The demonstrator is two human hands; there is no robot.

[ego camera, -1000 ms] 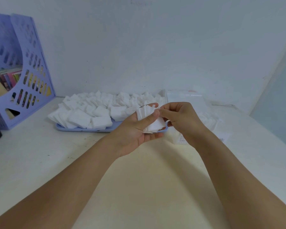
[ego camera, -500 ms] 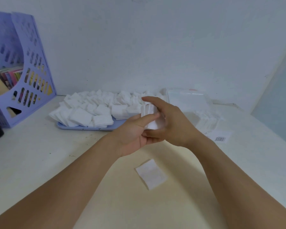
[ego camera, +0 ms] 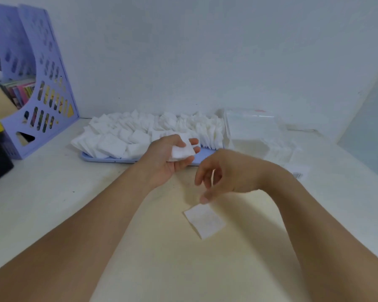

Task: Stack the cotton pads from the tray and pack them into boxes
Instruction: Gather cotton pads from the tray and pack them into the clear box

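Our left hand (ego camera: 168,155) grips a small stack of pads (ego camera: 182,150) near the tray (ego camera: 205,154). Our empty, loosely open right hand (ego camera: 223,175) should pinch the loose pad (ego camera: 204,221) on the bench (ego camera: 52,192) by its far corner.

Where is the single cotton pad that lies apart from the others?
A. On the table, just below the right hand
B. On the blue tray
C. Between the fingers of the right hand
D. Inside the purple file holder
A: the single cotton pad lies flat on the table, just below the right hand, whose fingers hold nothing.

Right hand (ego camera: 224,175) blurred; clear box (ego camera: 251,127) contents indistinct.
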